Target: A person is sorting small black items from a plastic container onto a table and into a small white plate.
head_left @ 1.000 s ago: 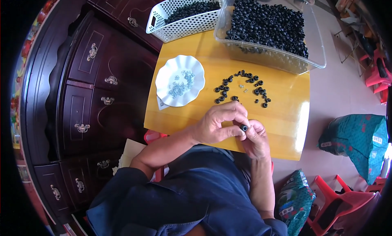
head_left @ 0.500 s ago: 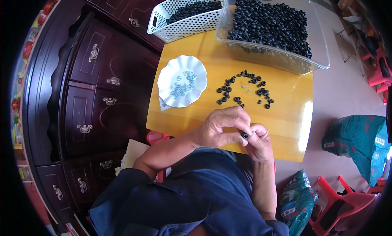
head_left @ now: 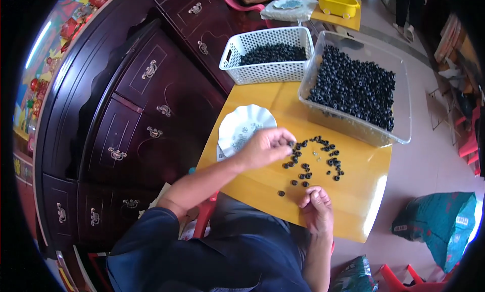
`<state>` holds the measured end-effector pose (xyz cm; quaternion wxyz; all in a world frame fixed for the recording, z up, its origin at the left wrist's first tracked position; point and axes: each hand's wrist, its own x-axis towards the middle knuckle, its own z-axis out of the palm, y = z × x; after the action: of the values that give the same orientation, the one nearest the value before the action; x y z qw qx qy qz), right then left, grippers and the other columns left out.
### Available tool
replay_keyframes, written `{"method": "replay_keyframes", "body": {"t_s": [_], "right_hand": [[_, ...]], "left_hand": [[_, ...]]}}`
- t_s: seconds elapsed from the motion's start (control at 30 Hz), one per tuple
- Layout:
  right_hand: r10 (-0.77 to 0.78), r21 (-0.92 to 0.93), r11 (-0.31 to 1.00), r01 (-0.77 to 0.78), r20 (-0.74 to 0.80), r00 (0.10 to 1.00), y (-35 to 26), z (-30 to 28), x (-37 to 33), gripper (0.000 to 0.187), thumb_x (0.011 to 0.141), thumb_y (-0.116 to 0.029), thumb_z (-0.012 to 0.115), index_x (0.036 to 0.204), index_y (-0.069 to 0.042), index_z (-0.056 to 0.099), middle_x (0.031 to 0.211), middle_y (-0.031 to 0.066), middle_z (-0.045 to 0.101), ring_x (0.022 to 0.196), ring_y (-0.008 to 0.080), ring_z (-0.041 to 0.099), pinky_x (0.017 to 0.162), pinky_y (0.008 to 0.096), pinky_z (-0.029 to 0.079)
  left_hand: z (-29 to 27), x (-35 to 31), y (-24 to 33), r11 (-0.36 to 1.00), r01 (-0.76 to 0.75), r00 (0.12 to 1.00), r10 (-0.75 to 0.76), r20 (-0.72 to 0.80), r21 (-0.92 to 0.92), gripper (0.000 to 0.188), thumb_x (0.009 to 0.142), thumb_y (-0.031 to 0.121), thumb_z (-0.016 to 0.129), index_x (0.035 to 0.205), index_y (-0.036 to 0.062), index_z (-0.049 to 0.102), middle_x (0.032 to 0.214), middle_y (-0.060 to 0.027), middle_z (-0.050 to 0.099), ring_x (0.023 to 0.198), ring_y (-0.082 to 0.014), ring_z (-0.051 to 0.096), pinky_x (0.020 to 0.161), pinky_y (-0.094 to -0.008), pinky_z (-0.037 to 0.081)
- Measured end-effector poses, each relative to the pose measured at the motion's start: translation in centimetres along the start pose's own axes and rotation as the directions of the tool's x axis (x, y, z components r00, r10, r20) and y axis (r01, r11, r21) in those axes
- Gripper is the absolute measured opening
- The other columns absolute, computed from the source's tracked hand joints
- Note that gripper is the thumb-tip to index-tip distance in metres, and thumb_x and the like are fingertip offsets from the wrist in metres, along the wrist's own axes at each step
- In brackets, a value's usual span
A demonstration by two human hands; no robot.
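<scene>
Pinching a small black ring (head_left: 290, 143) in left hand (head_left: 265, 146) fingertips near white dish (head_left: 241, 128), right hand (head_left: 317, 208) loosely curled on yellow table (head_left: 348, 201), holding nothing visible.

Two hands are seen, the left hand (head_left: 263, 147) and the right hand (head_left: 317, 209). Roughly two dozen small black ring-shaped parts (head_left: 313, 161) are scattered on one yellow wooden table (head_left: 353, 191). One white scalloped plate (head_left: 237, 128), one white perforated plastic basket (head_left: 268, 70) and one clear plastic tub (head_left: 394, 135) are counted.
</scene>
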<state>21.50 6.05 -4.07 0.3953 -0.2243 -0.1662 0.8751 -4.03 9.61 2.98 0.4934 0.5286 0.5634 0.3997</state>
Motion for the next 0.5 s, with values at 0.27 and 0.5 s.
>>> {"method": "replay_keyframes", "body": {"t_s": [0.27, 0.5], "right_hand": [[-0.022, -0.041, 0.999, 0.023, 0.008, 1.000, 0.3, -0.1, -0.2, 0.017, 0.096, -0.019, 0.066, 0.104, -0.004, 0.066, 0.079, 0.0054, 0.065, 0.070, 0.0170, 0.061, 0.073, 0.0305, 0.050], [-0.010, -0.001, 1.000, 0.010, -0.042, 0.999, 0.3, -0.1, 0.1, 0.017, 0.097, -0.017, 0.066, 0.106, -0.003, 0.066, 0.080, 0.0054, 0.064, 0.073, 0.0156, 0.059, 0.073, 0.0272, 0.047]], "left_hand": [[-12.9, 9.5, 5.1, 0.961, -0.274, 0.847, 0.234, -0.478, -0.016, 0.046, 0.093, 0.006, 0.062, 0.137, -0.0060, 0.051, 0.112, -0.0114, 0.069, 0.095, -0.0148, 0.066, 0.085, -0.0269, 0.052], [-7.4, 3.6, 2.2, 0.996, 0.092, 0.980, -0.091, 0.179, 0.004, 0.034, 0.096, 0.006, 0.058, 0.129, -0.0023, 0.060, 0.097, -0.0079, 0.072, 0.080, -0.0114, 0.066, 0.075, -0.0260, 0.054]]}}
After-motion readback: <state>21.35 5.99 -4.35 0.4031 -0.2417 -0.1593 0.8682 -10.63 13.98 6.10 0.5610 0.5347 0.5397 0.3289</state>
